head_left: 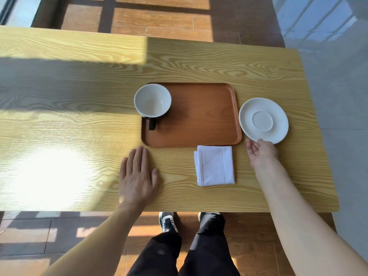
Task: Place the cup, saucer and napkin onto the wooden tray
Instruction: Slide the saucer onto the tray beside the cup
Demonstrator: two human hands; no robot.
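Left hand (137, 176) flat on bench (59, 96), grip spread, holding nothing. Napkin (215, 165) folded, on bench just before wooden tray (199, 116). Right hand (260, 151) pinching near rim of saucer (263, 120), beside tray. Cup (152, 100) already on tray's left end. Step: saucer; next needs lift and leftward carry.
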